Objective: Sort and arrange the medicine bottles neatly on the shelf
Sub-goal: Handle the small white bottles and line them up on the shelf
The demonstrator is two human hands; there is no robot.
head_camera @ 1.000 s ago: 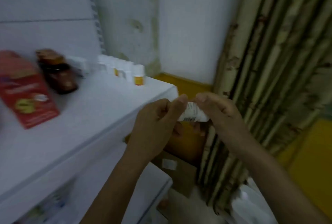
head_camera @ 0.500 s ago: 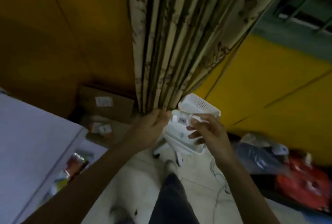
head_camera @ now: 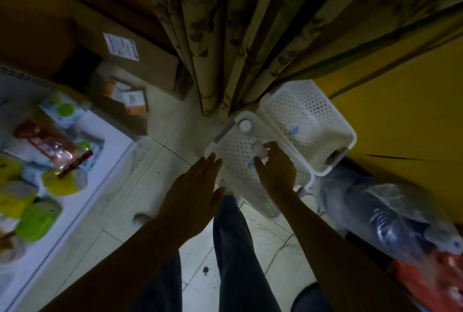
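I am watching the right hand (head_camera: 275, 174) curling its fingers round a small white medicine bottle (head_camera: 260, 151) over the near white basket (head_camera: 235, 151) | left hand (head_camera: 193, 191) hovering flat, fingers straight, holding nothing | white-capped bottle (head_camera: 245, 125) sitting in the basket's far corner | shelf (head_camera: 110, 133) lying left

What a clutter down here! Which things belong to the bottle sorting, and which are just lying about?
Belongs to the job: right hand pinching a small white bottle; open left hand; near basket holding a white-capped bottle; shelf.
Just lying about: cardboard box, curtain, plastic bag, green packets.
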